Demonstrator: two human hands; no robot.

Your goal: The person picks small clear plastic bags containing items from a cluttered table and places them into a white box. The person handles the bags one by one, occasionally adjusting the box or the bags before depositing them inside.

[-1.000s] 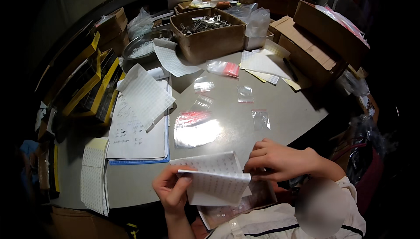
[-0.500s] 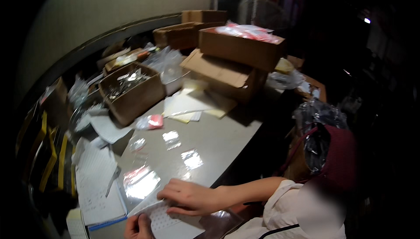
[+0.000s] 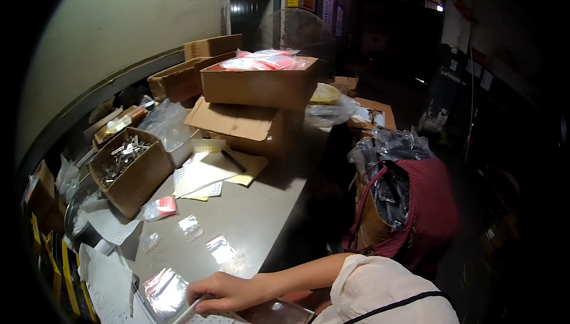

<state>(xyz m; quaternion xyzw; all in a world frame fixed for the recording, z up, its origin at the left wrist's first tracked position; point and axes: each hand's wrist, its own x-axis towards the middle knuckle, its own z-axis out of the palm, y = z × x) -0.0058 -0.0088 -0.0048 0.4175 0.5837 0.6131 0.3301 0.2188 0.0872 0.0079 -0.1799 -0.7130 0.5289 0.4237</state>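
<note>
My right hand (image 3: 222,292) is at the lower middle, its thumb and curled fingers pinching the edge of a white sheet of small round stickers (image 3: 215,318). Most of that sheet runs out of the picture below. My left hand is not visible. Just left of my right hand lies a shiny stack of clear zip bags (image 3: 166,292). Beyond it, single clear bags (image 3: 220,249) rest on the grey table (image 3: 261,205). A bundle of red-and-clear zip bags (image 3: 160,207) lies further back.
An open carton of small metal parts (image 3: 133,172) stands back left. Stacked cartons (image 3: 255,89) at the back carry red-and-white bags. A black marker (image 3: 233,161) lies on papers (image 3: 202,175). Written sheets (image 3: 107,282) cover the left edge. A maroon bag (image 3: 427,211) stands right of the table.
The view has swung right and up, so the scene sits further left and lower. My left hand, seen on the sheet before, has left the picture. My right hand keeps hold of the sheet.
</note>
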